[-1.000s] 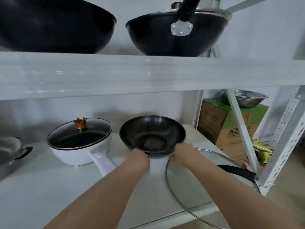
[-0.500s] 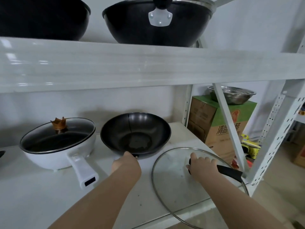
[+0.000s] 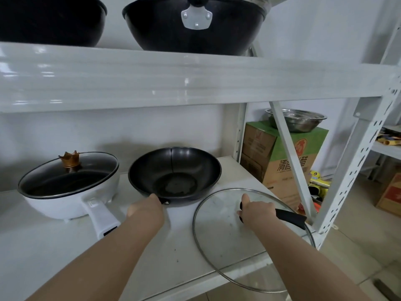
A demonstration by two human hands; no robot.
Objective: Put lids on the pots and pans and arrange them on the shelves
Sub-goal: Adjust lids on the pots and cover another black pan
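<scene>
An uncovered black wok (image 3: 174,173) sits on the lower white shelf (image 3: 65,253). My left hand (image 3: 145,210) is closed around its handle at the near rim. To its right a large glass lid (image 3: 219,233) with a black handle (image 3: 290,218) lies partly over the shelf's front edge. My right hand (image 3: 257,212) grips the lid's handle at its centre. Left of the wok stands a white pan (image 3: 71,192) covered by a glass lid with a gold crown knob (image 3: 69,159).
Two big black woks (image 3: 195,25) (image 3: 52,20) stand on the upper shelf (image 3: 195,81), the right one lidded. Behind the diagonal brace (image 3: 290,161), a steel bowl (image 3: 297,119) rests on a green cardboard box (image 3: 282,161). More boxes lie on the floor at right.
My right hand left the wok's rim and took the glass lid's handle. The view shifted right, so the pans now sit further left. My left hand stays at the wok's handle.
</scene>
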